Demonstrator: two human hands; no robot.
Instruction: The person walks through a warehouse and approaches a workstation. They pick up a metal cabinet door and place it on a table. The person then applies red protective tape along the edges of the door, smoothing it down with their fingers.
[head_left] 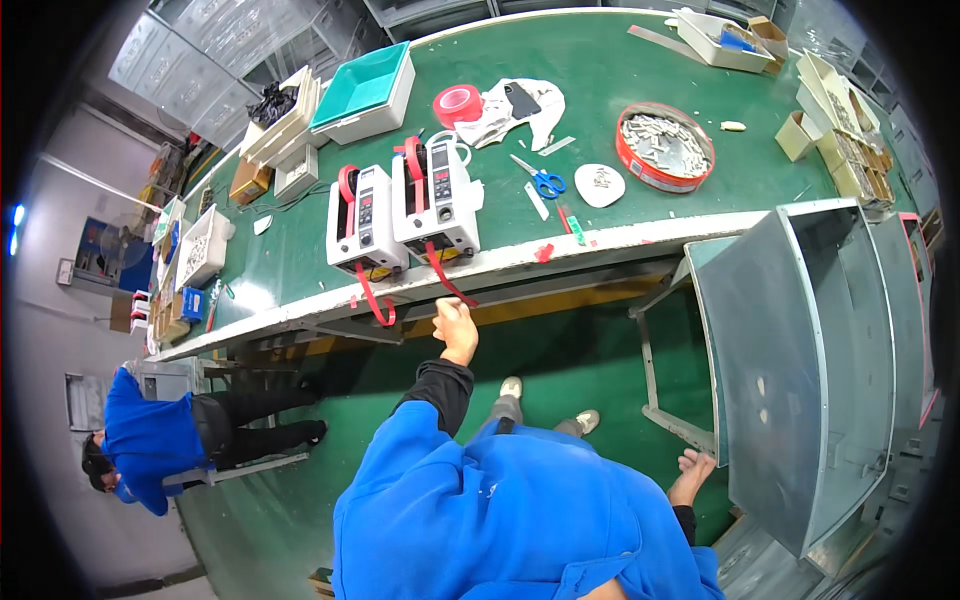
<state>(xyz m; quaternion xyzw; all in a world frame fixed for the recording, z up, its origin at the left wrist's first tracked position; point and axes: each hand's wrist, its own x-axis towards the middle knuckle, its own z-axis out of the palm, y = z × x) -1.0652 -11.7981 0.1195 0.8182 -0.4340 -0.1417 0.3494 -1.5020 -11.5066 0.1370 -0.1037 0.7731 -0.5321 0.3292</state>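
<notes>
Tape, red, hangs from a white dispenser whose glowing readout is too small to read, its end at my left hand, fingers curled, pinching or not I cannot tell, my right hand half-open beside the grey metal cabinet.

blue-handled scissors | red tub of white pieces | 1 phone on white cloth

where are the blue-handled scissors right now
In the head view, the scissors lie on the green table, right of the white tape dispensers and left of the rounded white piece.
</notes>
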